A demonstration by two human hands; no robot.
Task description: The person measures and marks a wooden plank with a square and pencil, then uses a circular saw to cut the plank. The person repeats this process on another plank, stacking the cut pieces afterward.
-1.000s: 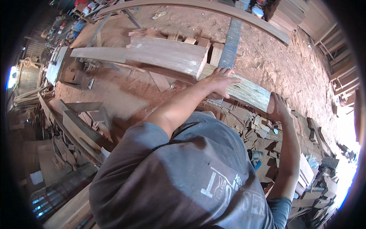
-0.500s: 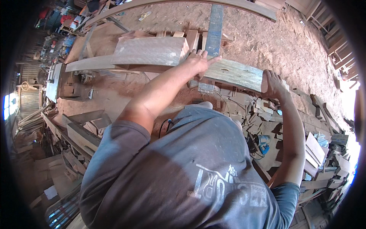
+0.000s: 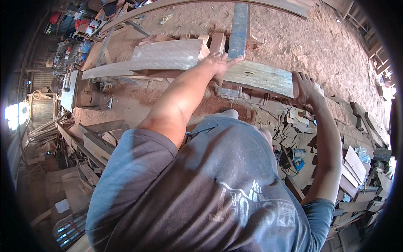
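A broad board [image 3: 166,54] lies at left; beside it, the left hand [image 3: 215,67] straddles the pale board [image 3: 258,77], one finger stretched right. The right hand [image 3: 306,90] clasps its right end. Handling seems midway: board laid crosswise, release not yet done.

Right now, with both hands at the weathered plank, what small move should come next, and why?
Perhaps ease the left hand slightly rightward along the weathered plank: it seems close to the end of the wide pale board, while bare plank surface lies between it and the right hand, near the plank's right end. Whether it touches that board I can't tell.
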